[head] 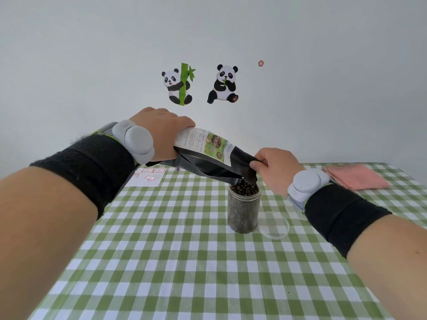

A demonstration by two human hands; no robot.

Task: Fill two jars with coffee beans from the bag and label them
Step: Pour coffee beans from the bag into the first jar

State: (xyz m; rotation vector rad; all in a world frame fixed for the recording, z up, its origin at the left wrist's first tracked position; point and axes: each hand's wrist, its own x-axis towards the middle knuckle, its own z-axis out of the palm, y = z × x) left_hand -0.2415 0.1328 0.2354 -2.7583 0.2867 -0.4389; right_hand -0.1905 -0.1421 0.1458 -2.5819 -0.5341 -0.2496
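Observation:
A black coffee bag [209, 161] with a green and white label is tilted, its open mouth pointing down over a clear jar [243, 210]. My left hand [161, 132] grips the raised bottom end of the bag. My right hand [273, 167] pinches the bag's mouth just above the jar. The jar stands upright on the checked tablecloth and is filled with dark coffee beans up to its rim. Its clear lid [275, 225] lies flat on the cloth right of the jar. A white label sheet [147, 176] with red-framed stickers lies at the far left, partly hidden by my left wrist.
The table [173, 262] carries a green and white checked cloth. A folded pink cloth [357, 176] lies at the far right. Panda stickers [201, 85] decorate the white wall behind. No second jar shows in view.

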